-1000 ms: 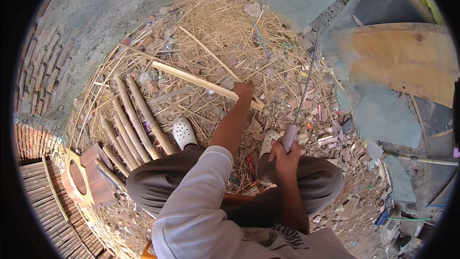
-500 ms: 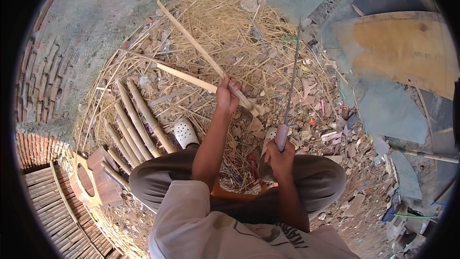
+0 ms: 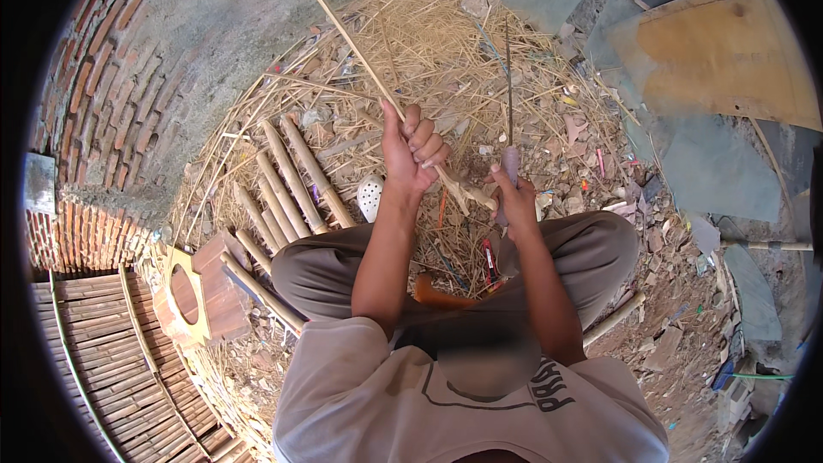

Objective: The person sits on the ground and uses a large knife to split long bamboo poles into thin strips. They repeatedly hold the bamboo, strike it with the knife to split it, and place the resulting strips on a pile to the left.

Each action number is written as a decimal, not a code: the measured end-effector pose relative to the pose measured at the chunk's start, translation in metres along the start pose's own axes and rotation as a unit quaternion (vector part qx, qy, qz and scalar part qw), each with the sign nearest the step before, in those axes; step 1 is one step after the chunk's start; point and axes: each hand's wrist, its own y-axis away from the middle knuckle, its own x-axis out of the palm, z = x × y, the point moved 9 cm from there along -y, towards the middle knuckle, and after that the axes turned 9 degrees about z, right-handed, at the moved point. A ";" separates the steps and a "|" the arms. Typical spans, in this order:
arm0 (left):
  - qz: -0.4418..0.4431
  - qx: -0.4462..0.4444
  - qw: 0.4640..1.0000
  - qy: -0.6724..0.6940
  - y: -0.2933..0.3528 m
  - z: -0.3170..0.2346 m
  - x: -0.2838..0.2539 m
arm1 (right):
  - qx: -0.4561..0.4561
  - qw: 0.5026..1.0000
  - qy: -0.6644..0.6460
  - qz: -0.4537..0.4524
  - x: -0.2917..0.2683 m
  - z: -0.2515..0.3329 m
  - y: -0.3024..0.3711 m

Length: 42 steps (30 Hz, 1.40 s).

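My left hand [image 3: 413, 153] is closed round a long, pale bamboo strip [image 3: 343, 34], which runs from the far left down past my fingers toward the middle. Its near end [image 3: 454, 184] looks split or rough, close to my right hand. In my right hand [image 3: 516, 199] is the purplish-grey handle [image 3: 511, 163] of a long, thin-bladed knife. The dark blade [image 3: 509, 86] points away from me and shows almost edge-on. The blade and the strip are apart. Dry straw and chips [image 3: 429, 34] cover the ground beneath both hands.
Several short bamboo poles [image 3: 313, 163] lie left of my white clog [image 3: 369, 197]. A red-and-black object [image 3: 489, 261] lies between my legs. Flat sheets [image 3: 720, 51] lean at the right; a brick wall [image 3: 99, 120] stands left, above a bamboo slat platform [image 3: 111, 360] and a holed wooden panel [image 3: 223, 283].
My left hand has turned and lifted the strip, which now shows its narrow edge. The knife has come closer to me and points straighter away. The whole view has shifted.
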 end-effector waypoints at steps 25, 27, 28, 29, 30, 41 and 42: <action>-0.163 0.179 0.869 -0.432 0.180 -0.116 0.072 | 0.069 0.992 0.001 0.104 0.027 -0.052 -0.001; -0.197 0.248 0.844 -0.432 0.219 -0.172 0.075 | -0.032 0.997 -0.020 0.069 0.012 -0.023 0.001; -0.235 0.279 0.833 -0.416 0.241 -0.199 0.063 | -0.042 0.996 -0.043 0.064 0.006 -0.017 0.002; -0.274 0.309 0.819 -0.399 0.264 -0.224 0.051 | -0.051 0.995 -0.066 0.060 0.000 -0.011 0.004; -0.308 0.330 0.796 -0.403 0.285 -0.244 0.038 | -0.058 0.993 -0.087 0.056 -0.005 -0.006 0.006; -0.638 0.166 0.567 -0.494 0.521 -0.200 -0.213 | -0.158 0.986 0.032 0.048 -0.009 0.039 0.037; -0.640 0.130 0.569 -0.500 0.540 -0.176 -0.240 | -0.158 0.985 0.039 0.054 -0.004 0.036 0.036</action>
